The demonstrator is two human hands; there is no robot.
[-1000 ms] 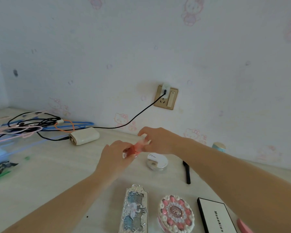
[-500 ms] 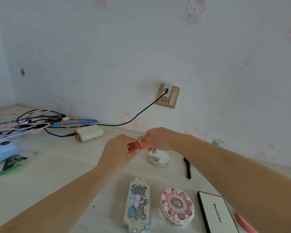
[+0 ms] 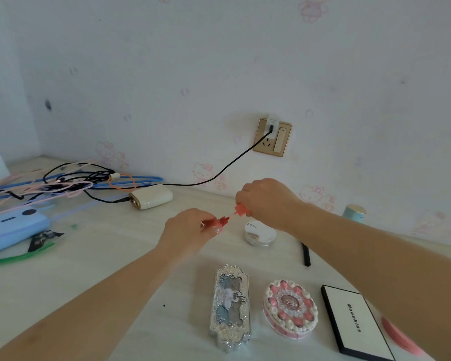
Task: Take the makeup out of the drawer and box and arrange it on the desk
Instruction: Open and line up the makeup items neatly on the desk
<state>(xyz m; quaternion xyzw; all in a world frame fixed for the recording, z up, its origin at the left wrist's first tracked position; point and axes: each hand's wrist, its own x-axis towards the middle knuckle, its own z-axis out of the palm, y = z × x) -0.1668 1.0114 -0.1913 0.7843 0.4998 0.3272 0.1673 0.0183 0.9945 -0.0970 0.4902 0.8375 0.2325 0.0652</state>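
Desk (image 3: pixel 94 267), "Mooekiss" palette (image 3: pixel 356 325), hands (image 3: pixel 185 229) (image 3: pixel 267 201) holding lip gloss (image 3: pixel 219 222)

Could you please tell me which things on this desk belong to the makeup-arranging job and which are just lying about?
Part of the job:
- pink lip gloss tube in the left hand, its cap in the right hand
- ornate silver palette
- cake-shaped compact
- white round compact
- Mooekiss palette
- black pencil

Just lying about:
- tangled cables
- cream charger
- blue case
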